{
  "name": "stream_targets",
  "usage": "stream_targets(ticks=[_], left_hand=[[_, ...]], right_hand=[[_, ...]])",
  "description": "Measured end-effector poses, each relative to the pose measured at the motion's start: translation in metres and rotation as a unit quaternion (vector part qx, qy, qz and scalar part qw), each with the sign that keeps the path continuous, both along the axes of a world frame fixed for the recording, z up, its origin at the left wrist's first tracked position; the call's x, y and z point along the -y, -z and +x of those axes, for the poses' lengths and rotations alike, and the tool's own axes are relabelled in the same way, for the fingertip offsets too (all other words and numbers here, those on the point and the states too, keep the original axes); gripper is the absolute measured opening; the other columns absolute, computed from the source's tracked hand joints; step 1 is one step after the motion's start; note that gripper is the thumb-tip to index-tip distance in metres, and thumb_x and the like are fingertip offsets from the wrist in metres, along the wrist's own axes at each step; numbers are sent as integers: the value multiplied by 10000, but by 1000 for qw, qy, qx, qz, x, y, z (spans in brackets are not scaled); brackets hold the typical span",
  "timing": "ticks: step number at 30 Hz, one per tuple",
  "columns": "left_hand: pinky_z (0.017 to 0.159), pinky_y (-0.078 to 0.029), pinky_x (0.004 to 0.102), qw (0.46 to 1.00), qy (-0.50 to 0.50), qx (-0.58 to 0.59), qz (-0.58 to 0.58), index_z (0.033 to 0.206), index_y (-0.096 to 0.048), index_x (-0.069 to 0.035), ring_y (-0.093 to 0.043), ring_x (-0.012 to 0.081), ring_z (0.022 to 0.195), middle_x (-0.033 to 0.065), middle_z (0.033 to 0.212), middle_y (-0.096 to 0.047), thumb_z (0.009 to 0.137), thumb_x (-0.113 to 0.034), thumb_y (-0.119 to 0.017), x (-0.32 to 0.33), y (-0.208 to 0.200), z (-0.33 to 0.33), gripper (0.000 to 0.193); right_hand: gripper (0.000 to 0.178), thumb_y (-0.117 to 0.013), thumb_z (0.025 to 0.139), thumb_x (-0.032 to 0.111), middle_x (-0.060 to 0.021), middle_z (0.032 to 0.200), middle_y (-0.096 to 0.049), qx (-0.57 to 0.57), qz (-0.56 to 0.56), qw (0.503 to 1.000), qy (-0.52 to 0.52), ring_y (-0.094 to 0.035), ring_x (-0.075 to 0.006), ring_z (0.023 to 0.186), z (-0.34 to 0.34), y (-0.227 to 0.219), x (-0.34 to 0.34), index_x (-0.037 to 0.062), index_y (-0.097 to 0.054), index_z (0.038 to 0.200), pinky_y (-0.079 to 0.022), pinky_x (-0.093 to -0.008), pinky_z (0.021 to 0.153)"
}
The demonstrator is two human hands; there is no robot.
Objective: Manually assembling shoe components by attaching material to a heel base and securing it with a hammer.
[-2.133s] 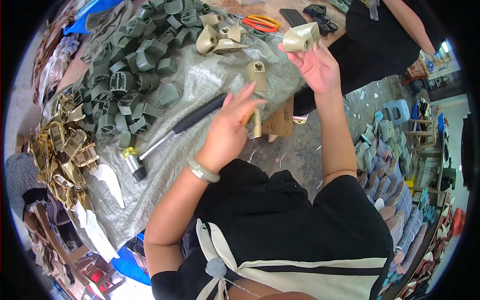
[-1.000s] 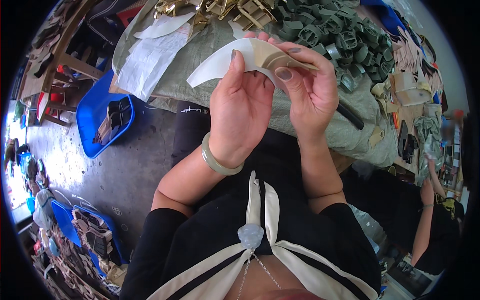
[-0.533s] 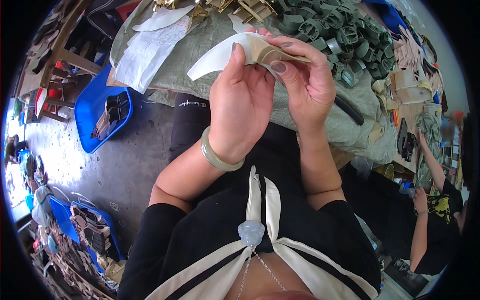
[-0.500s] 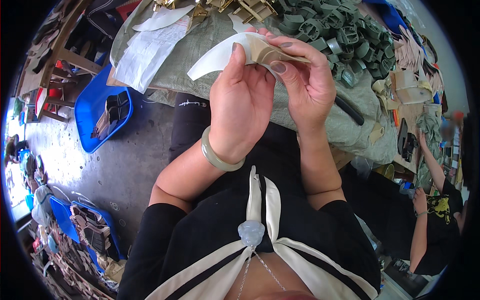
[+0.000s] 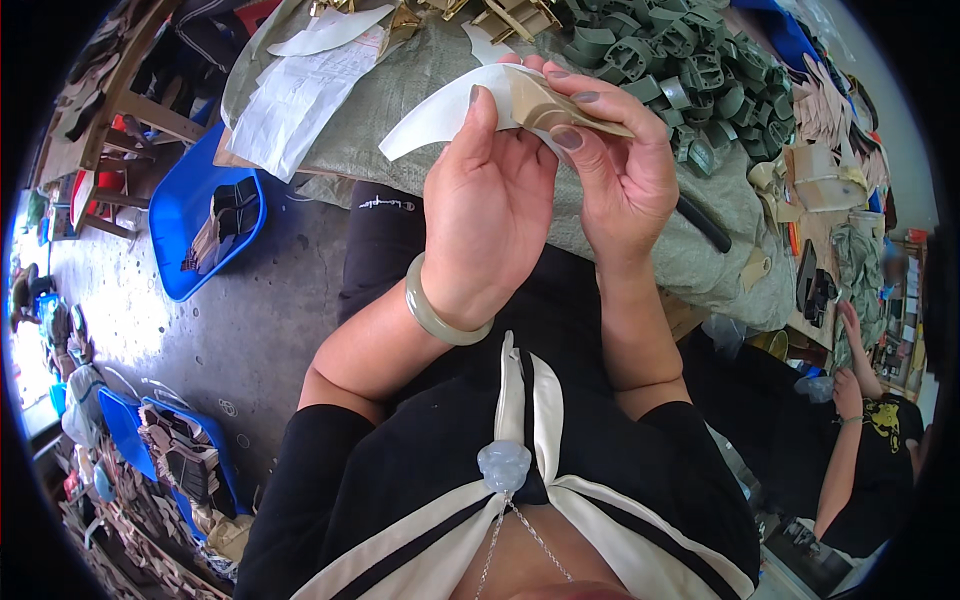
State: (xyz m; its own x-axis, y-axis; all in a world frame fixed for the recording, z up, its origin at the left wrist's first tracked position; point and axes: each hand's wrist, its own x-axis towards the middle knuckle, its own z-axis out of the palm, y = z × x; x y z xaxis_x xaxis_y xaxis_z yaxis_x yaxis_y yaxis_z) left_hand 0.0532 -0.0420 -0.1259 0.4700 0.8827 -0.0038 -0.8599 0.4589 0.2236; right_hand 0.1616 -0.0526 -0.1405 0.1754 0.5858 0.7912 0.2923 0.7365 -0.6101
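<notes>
My left hand has its thumb pressed on a curved white-and-tan sheet piece, with its palm facing up toward me. The white end of the piece sticks out to the left and tapers. At its right end, my right hand pinches the folded tan part between thumb and fingers. Both hands hold the piece above the table's cloth. The fingers behind the piece are partly hidden.
Beyond my hands lies a heap of dark green curved parts, with gold parts beside it. White sheets lie at left. A black-handled tool is near my right wrist. A blue tub stands on the floor; a co-worker's arm shows at right.
Both my hands have shifted slightly right with the piece, and the tan part is tilted a little more toward me. The co-worker's raised hand at right has come lower.
</notes>
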Motion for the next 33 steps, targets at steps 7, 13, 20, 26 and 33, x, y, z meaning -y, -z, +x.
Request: stream_targets(ticks=[7, 13, 20, 26, 33], left_hand=[[1033, -322, 326, 1000, 5, 10, -4, 1258, -426, -32, -442, 168, 1183, 69, 1245, -495, 1000, -272, -340, -2, 0, -1, 362], [1058, -305, 334, 1000, 18, 16, 13, 1298, -399, -33, -425, 172, 1217, 77, 1300, -468, 1005, -282, -315, -1, -1, -3, 393], [1108, -248, 364, 993, 12, 1, 121, 1420, -231, -32, -283, 221, 1348, 104, 1454, -311, 1012, -326, -241, 8, -13, -6, 503], [1116, -228, 370, 986, 13, -12, 165, 1428, -210, -30, -252, 232, 1364, 107, 1478, -266, 1010, -328, -240, 9, -13, -5, 515], [1110, -237, 390, 966, -9, -43, 254, 1435, -194, -26, -264, 253, 1357, 125, 1471, -275, 1000, -325, -302, 4, -5, -6, 539]], right_hand=[[181, -619, 849, 43, -150, 1033, -636, 7, -9, 1000, 8, -609, -257, 1041, 0, 3, -1, -2, -550, 1010, -543, -303, 784], [168, -630, 818, 13, -149, 1020, -641, 98, 37, 993, 45, -602, -317, 1058, 3, -5, 3, 17, -557, 969, -533, -354, 826], [191, -655, 731, 16, -131, 1051, -616, 216, 142, 965, 51, -570, -430, 1058, 3, -17, 15, 78, -565, 888, -550, -436, 822], [219, -668, 713, 29, -123, 1073, -607, 222, 145, 963, 47, -567, -427, 1063, 4, -20, 19, 90, -559, 894, -558, -438, 816], [210, -658, 714, 19, -134, 1061, -610, 205, 147, 966, 57, -567, -432, 1060, 2, -23, 21, 86, -566, 891, -557, -446, 821]])
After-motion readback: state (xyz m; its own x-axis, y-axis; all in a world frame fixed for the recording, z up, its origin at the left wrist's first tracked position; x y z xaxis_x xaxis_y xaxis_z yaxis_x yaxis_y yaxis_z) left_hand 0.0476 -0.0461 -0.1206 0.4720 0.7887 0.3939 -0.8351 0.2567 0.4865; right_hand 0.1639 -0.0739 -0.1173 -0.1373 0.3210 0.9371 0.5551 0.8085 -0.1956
